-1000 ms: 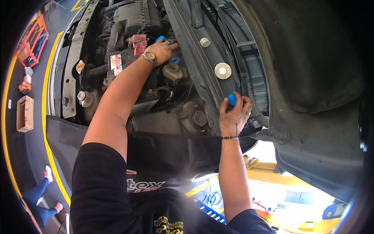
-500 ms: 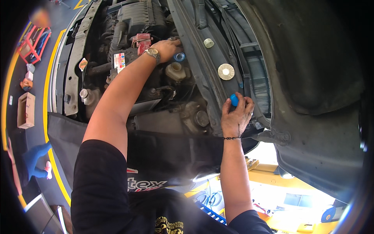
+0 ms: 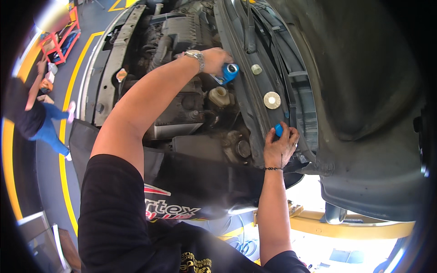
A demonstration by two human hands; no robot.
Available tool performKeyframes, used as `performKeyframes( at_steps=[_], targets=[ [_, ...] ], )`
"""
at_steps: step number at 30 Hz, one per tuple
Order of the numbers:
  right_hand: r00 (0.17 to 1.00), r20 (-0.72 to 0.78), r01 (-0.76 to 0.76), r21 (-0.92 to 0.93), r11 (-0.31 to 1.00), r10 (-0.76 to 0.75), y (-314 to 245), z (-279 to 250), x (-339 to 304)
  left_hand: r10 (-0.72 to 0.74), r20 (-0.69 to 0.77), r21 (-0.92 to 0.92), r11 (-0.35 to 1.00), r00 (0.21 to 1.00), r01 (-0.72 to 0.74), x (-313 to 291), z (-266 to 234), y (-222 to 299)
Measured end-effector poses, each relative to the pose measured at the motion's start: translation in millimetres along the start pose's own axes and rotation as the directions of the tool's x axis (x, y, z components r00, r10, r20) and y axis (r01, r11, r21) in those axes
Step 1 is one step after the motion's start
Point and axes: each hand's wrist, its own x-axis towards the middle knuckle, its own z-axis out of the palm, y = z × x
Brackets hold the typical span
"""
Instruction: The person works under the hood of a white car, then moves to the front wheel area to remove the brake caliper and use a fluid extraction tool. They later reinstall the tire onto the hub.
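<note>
My left hand (image 3: 215, 61), wearing a metal-banded watch, is closed round a blue bottle (image 3: 226, 75) over the engine bay. The bottle's open mouth shows, and its lower end is hidden by the hand. Nearer me sits a yellowed fluid reservoir (image 3: 217, 97) with its neck uncapped, apart from the bottle. My right hand (image 3: 281, 146) pinches a blue cap (image 3: 278, 130) between thumb and fingers above the cowl below the windscreen. On that cowl lie a round pale cap (image 3: 272, 100) and a smaller pale cap (image 3: 256, 69).
The raised bonnet (image 3: 364, 159) fills the right side. A black fender cover (image 3: 200, 182) drapes over the near edge. Another reservoir with a dark cap (image 3: 243, 148) sits close by. At left, a person (image 3: 34, 109) is on the floor near a red cart (image 3: 61, 41).
The blue bottle has come up into fuller view in my left hand. My right hand still holds the blue cap. The view has shifted, and a person has moved further into view at left.
</note>
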Motion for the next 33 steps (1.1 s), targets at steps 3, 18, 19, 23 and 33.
performKeyframes(
  at_steps=[3, 18, 19, 23, 33],
  targets=[
    [1.0, 0.015, -0.013, -0.011, 1.0, 0.013, -2.2, -0.8, -0.3, -0.017, -0.021, -0.036, 0.999, 1.0, 0.016, -12.2, -24.3, 12.7],
    [0.822, -0.085, 0.508, 0.554, 0.659, -0.562, -33.3, -45.2, -18.4, -0.294, -0.079, -0.421, 0.876, 0.952, 0.235, -158.7, -11.8, 206.5],
    [0.765, -0.089, 0.566, 0.565, 0.6, -0.638, -41.1, -42.3, -23.0, -0.289, -0.119, -0.376, 0.898, 0.95, 0.227, -163.4, -4.2, 208.7],
    [0.665, -0.134, 0.657, 0.572, 0.491, -0.734, -55.7, -22.1, -31.9, -0.379, -0.049, -0.397, 0.857, 0.924, 0.33, -167.3, -10.3, 216.2],
    [0.671, -0.311, 0.692, 0.587, 0.42, -0.673, -45.8, 10.8, -38.1, -0.367, -0.075, -0.266, 0.904, 0.927, 0.336, -165.3, 6.1, 210.0]
  ],
)
